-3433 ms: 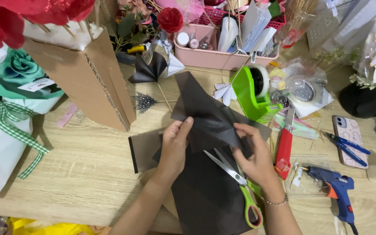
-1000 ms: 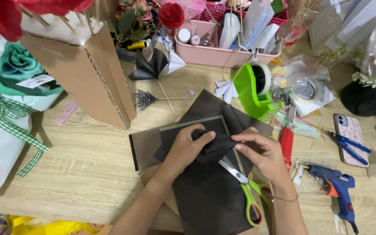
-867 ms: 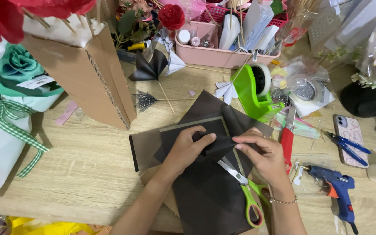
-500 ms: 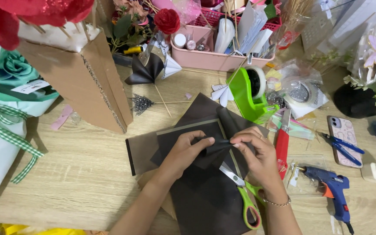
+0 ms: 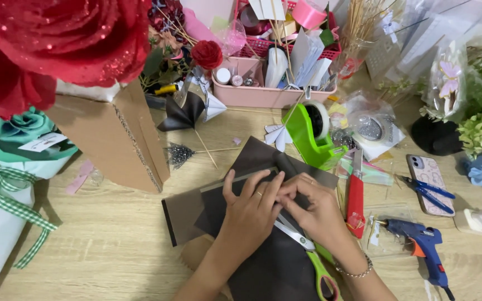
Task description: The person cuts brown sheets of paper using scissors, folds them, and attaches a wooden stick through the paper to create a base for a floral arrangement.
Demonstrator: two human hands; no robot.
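Dark brown thin paper sheet (image 5: 263, 262) lies flat on the wooden table (image 5: 101, 251), and I judge it light, limp and crease-prone. My left hand (image 5: 249, 214) presses it flat, fingers spread; my right hand (image 5: 316, 209) pinches its folded edge, the best hold

One head-worn camera looks steeply down, close over the table (image 5: 85, 245), probably slightly forward.
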